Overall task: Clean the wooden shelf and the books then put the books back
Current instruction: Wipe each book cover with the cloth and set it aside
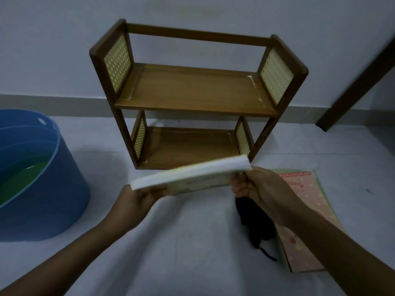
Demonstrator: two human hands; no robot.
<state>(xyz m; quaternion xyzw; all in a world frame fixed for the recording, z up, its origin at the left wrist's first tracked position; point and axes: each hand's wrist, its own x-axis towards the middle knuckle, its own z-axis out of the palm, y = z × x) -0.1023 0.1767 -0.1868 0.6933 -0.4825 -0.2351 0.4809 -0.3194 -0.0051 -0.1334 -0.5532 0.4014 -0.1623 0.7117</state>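
Note:
A two-tier wooden shelf (193, 90) with yellow dotted side panels stands on the floor against the wall, both tiers bare. In front of it I hold a pale book (190, 175) flat and slightly tilted in the air, page edges toward the shelf. My left hand (136, 199) grips its left end from below. My right hand (259, 189) pinches its right end. A dark cloth (254, 223) lies on the floor beneath my right hand. A pink book (303, 212) lies flat on the floor at the right, partly hidden by my right forearm.
A large blue tub (40, 178) holding greenish water stands on the floor at the left. A dark wooden post or furniture leg (359, 82) leans in at the far right. The pale floor stretches between the tub and the books.

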